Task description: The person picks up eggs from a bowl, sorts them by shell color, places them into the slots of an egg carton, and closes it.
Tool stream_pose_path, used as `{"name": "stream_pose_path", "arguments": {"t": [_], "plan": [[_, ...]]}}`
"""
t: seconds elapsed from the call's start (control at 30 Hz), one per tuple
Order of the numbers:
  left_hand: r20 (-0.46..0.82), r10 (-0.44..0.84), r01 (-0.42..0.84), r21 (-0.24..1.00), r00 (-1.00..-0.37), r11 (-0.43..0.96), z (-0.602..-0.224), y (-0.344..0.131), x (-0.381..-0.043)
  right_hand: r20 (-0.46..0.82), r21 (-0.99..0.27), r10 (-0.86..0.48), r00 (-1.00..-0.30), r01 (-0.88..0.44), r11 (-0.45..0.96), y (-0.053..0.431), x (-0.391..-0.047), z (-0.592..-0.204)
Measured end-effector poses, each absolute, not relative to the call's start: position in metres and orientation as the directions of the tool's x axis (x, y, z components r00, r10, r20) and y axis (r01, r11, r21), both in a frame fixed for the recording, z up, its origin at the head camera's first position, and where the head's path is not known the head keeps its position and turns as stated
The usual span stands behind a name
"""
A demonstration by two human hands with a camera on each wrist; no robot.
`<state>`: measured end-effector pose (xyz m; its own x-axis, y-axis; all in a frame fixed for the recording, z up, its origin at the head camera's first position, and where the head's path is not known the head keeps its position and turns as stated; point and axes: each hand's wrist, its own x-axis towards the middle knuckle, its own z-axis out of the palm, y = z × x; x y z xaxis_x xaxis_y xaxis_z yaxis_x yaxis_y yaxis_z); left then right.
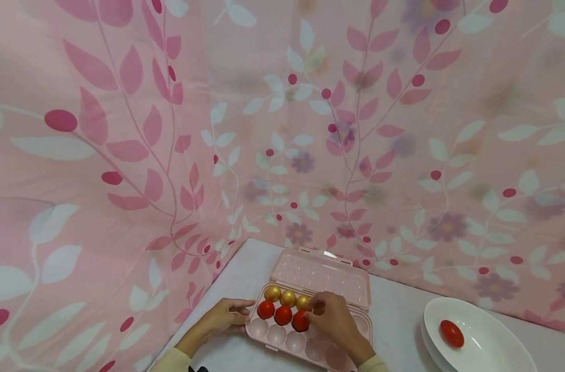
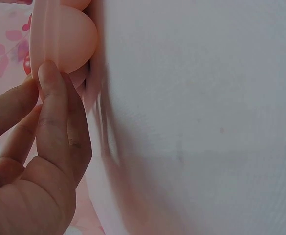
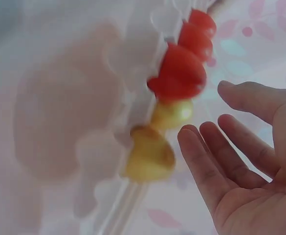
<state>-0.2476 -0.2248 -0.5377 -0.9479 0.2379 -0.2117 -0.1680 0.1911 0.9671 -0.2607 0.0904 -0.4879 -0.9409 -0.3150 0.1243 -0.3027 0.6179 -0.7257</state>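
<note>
A pink plastic egg carton (image 1: pixel 277 335) lies with its lid (image 1: pixel 320 274) folded back. Three gold eggs (image 1: pixel 287 297) sit in its far row, and three red eggs (image 1: pixel 283 315) fill cups in the row before it. At the carton's left end, my left hand (image 1: pixel 224 316) pinches the rim between thumb and fingers; the left wrist view shows this hand (image 2: pixel 45 147) close up. My right hand (image 1: pixel 333 316) hovers over the rightmost red and gold eggs. In the right wrist view its fingers (image 3: pixel 216 161) are spread apart from the eggs, holding nothing.
A white bowl (image 1: pixel 491 341) stands to the right on the white-covered table (image 1: pixel 394 310), with one red egg (image 1: pixel 451 334) inside. Pink leaf-patterned cloth (image 1: pixel 357 129) hangs behind and to the left of the table.
</note>
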Motion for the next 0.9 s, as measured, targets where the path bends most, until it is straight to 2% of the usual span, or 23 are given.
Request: {"name": "stream_pose_path", "arguments": {"t": [0.23, 0.5, 0.67, 0.9], "plan": [[-0.210, 0.238, -0.167, 0.968, -0.948, 0.186, -0.538, -0.224, -0.249, 0.227, -0.699, -0.268, -0.936, -0.349, 0.624, 0.119, -0.267, -0.473], [-0.190, 0.247, -0.155, 0.976, -0.950, 0.154, -0.538, -0.228, -0.246, 0.410, -0.655, -0.165, -0.897, -0.416, 0.630, 0.163, -0.272, -0.456], [-0.185, 0.267, -0.155, 0.979, -0.946, 0.130, -0.539, -0.230, -0.244, 0.412, -0.608, -0.107, -0.905, -0.361, 0.707, 0.201, -0.275, -0.449], [-0.171, 0.282, -0.144, 0.983, -0.944, 0.115, -0.540, -0.227, -0.245, 0.374, -0.490, -0.097, -0.922, -0.285, 0.824, 0.259, -0.271, -0.440]]}}
